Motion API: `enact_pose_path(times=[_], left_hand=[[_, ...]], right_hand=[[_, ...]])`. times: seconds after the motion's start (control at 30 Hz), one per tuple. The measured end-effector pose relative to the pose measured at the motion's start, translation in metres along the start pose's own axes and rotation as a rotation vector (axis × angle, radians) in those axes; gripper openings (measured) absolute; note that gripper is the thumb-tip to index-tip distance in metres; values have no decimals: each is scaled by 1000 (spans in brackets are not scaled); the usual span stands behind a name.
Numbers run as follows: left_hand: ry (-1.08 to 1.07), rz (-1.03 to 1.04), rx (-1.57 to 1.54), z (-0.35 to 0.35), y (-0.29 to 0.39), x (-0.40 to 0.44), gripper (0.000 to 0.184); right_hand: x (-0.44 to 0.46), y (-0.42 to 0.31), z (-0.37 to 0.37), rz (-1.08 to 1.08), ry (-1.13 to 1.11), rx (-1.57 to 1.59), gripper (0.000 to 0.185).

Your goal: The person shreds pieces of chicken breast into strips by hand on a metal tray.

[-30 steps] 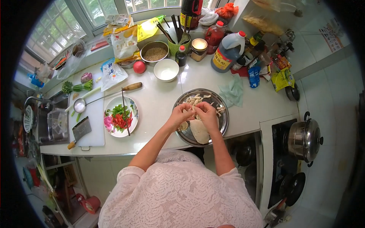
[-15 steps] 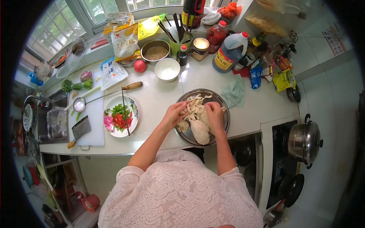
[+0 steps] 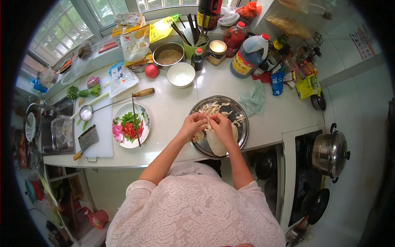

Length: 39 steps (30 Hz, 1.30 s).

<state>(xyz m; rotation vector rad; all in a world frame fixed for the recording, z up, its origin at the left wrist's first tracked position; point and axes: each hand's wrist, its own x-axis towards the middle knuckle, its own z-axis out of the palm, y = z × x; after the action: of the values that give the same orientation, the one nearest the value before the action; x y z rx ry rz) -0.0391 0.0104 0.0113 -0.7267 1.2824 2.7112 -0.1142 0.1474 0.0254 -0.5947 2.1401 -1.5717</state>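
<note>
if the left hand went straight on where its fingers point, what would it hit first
Likely the right hand, close in front of the left hand over the metal tray; whether they already touch is hard to tell.

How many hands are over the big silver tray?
2. The left hand is over the left part of the tray; the right hand is beside it, with a big pale piece of food below. I see no sign of another hand hidden.

Running as a white countertop (image 3: 168,111) beneath bright barred windows (image 3: 63,29), meeting pale wall tiles (image 3: 354,103), overlooking a light floor (image 3: 108,185).
</note>
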Motion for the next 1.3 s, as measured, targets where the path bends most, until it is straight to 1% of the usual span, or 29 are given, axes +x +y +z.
enact_pose_path(times=[0.03,0.07,0.13,0.2,0.27,0.3,0.33,0.37,0.4,0.43,0.47,0.5,0.57,0.6,0.67,0.7,0.77,0.83,0.9,0.97,1.0,1.07,1.1,1.13,1.17,1.2,1.27,1.3], left_hand=[[35,11,106,-2,-1,1,19],[35,11,106,-3,-3,1,19],[62,-17,-11,0,-2,-1,12],[57,4,18,5,2,-3,11],[51,24,48,5,3,-4,10],[15,53,104,2,1,-3,11],[-22,81,159,0,-1,-1,12],[-24,79,160,-1,-4,1,12],[7,132,151,1,-4,3,15],[38,186,143,3,-5,4,18],[35,187,144,4,-5,4,18],[55,189,84,10,1,0,22],[75,194,27,12,4,-3,25],[87,193,25,10,2,-2,26],[97,192,23,9,-2,-1,28],[89,215,48,9,-4,-2,27],[82,237,74,10,-8,-2,26],[98,316,179,12,-10,-4,21],[83,304,208,11,-7,-6,18],[64,292,236,12,-6,-7,15],[66,278,215,12,-7,-7,14],[68,263,195,11,-8,-7,12],[102,299,329,10,-7,-6,11],[135,335,463,9,-6,-5,11],[135,333,463,7,-4,-4,11],[95,331,466,7,-1,-2,12],[54,326,469,7,1,-1,13],[46,335,426,11,3,-1,13]], right_hand=[[1,3,-1,1,-17,30,7],[1,5,-2,3,-32,61,5],[2,10,-1,-1,-42,103,5],[1,8,0,-5,-53,146,4],[-2,-2,-1,61,-69,243,4],[-3,3,-2,62,-66,243,4],[-2,9,-2,29,-56,191,4],[-1,15,-2,-4,-45,139,5],[-2,12,-4,-4,-42,139,5],[-2,8,-6,-4,38,27,5],[-1,5,-8,-4,118,-85,6],[1,7,-10,-6,119,-85,6],[4,11,-13,-547,373,-579,9],[2,9,-10,-548,375,-579,9],[-5,6,-2,-46,70,13,10],[-6,9,1,-45,72,13,10],[-6,16,7,54,36,196,9],[-6,16,8,72,29,197,9],[-6,16,10,91,24,195,8],[-6,18,13,63,54,337,10],[-6,14,13,63,54,338,10],[-7,7,13,110,43,365,7],[-7,8,13,110,43,366,7],[-6,10,12,90,44,297,7],[-6,12,10,71,46,229,7],[-6,5,8,72,46,229,7],[-8,-9,3,15,25,-4,6],[-7,-12,2,17,25,-4,6]])
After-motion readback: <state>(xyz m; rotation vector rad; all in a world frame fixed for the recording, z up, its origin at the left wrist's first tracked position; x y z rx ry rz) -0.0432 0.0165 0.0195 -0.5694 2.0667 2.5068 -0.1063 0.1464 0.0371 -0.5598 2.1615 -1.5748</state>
